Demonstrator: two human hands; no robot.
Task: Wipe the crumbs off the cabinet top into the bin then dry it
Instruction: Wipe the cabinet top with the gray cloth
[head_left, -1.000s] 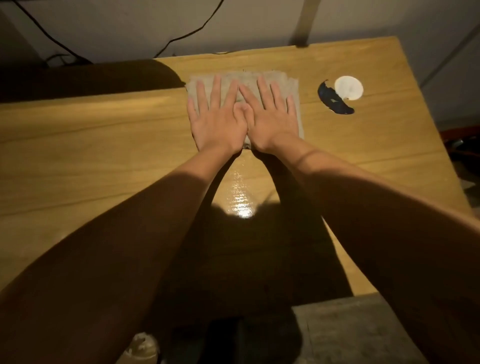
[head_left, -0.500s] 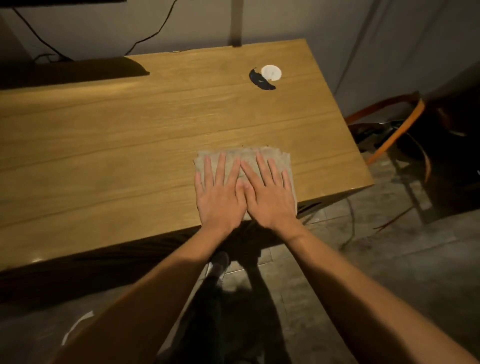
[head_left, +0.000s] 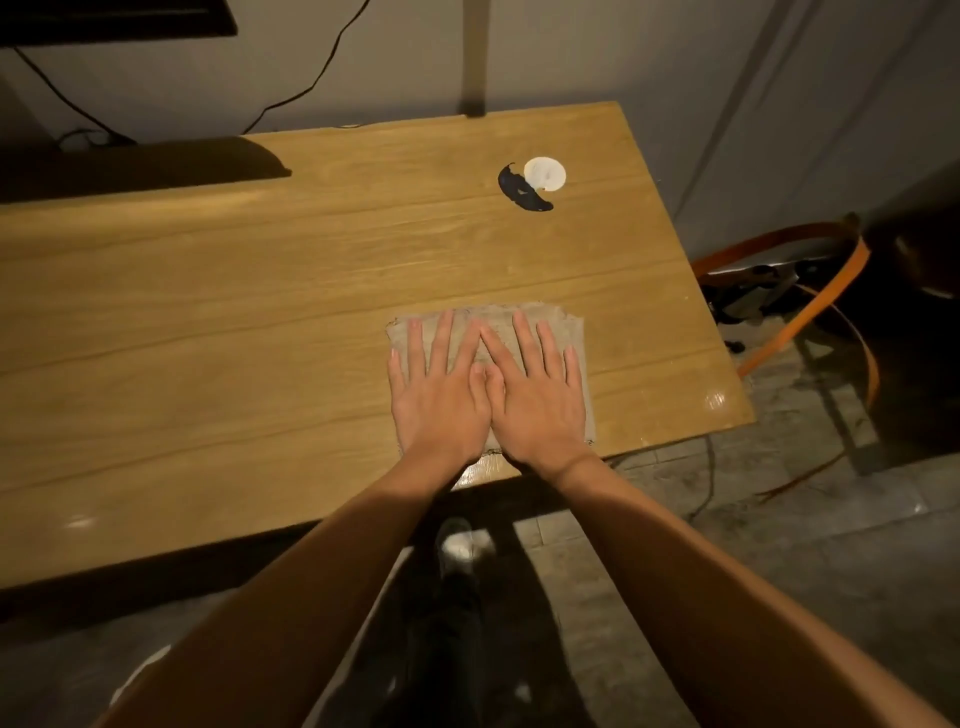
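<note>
Since half a second earlier we had held the cloth (head_left: 566, 332) near the cabinet top's (head_left: 208, 312) front right corner, left hand (head_left: 441, 395) and right hand (head_left: 535, 400) flat, fingers spread; the bin (head_left: 831, 270) lay rightward, nearer our right hand.

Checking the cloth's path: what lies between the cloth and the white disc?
Only bare wood of the cabinet top between cloth and white disc, in the head view.

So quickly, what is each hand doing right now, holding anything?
Left hand: open, fingers straight, pressing flat on the cloth.
Right hand: open, fingers straight, pressing flat on the same cloth beside the left.
</note>
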